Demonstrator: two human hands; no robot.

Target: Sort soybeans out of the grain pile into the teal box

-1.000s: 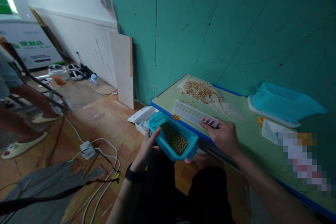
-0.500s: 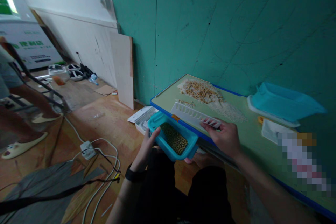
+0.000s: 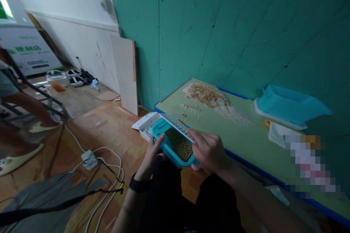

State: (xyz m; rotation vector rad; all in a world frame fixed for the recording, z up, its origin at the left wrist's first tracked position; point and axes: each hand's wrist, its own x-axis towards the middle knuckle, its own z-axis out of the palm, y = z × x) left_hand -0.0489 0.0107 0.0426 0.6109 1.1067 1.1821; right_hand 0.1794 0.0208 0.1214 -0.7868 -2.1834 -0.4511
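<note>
Gripping teal tray [image 3: 167,150] rim, left hand [image 3: 151,157] below; right hand [image 3: 208,150] clasping white slotted strip [image 3: 176,126] over beans [image 3: 180,145].

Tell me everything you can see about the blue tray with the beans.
The blue tray is a shallow rectangular container of turquoise plastic with rounded corners and a raised rim. It holds a layer of small yellow-green beans. It is held off the table, just below the table edge, tilted slightly. The left hand grips its near left side; the right hand is at its right end, holding a white slotted strip across its top.
</note>
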